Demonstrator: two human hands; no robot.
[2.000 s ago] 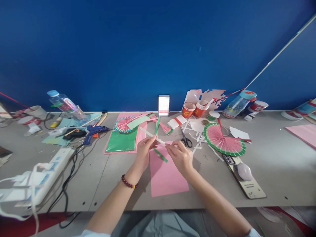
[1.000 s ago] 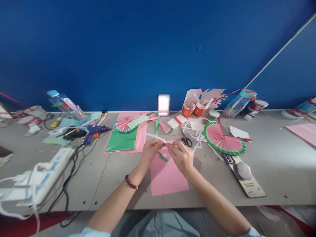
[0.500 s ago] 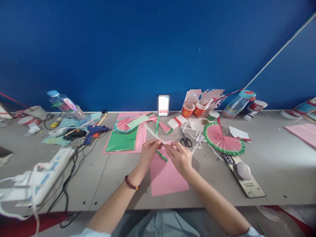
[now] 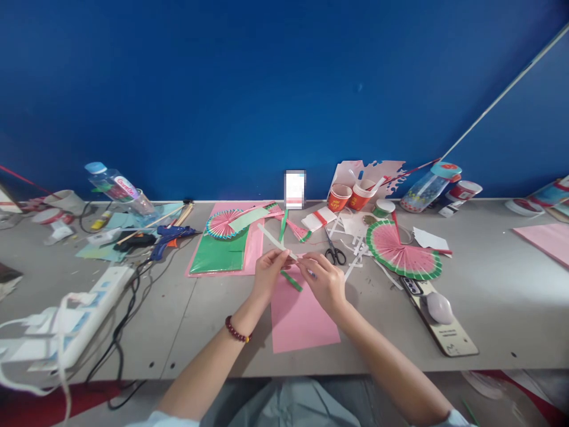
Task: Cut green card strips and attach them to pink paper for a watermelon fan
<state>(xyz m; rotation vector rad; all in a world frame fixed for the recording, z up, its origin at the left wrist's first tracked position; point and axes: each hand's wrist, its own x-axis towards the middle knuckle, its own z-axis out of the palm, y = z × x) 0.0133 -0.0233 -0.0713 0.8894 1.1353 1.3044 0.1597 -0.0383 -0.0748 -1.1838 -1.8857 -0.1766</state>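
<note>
Over a pink sheet of paper (image 4: 304, 323), my left hand (image 4: 269, 273) pinches a narrow pale strip (image 4: 269, 236), whose free end points up and to the left. My right hand (image 4: 325, 283) has its fingers closed at the strip's near end, close to the left fingertips. What exactly sits between the right fingertips is too small to make out. A green paper strip (image 4: 291, 280) shows beneath my hands, lying partly on the pink sheet. Black-handled scissors (image 4: 335, 255) rest just beyond my right hand.
On the left are a blue glue gun (image 4: 171, 236), a power strip (image 4: 95, 314) and a tilted plastic bottle (image 4: 118, 187). A green paper pack (image 4: 220, 252) lies under a pleated fan (image 4: 227, 223). To the right are a watermelon fan (image 4: 400, 249), red cups (image 4: 340, 197) and a phone (image 4: 448, 335) under a mouse (image 4: 439, 308).
My right fingers have shifted slightly at the strip's near end. The strip's free end has moved a little to the left. The things on the table stay where they were.
</note>
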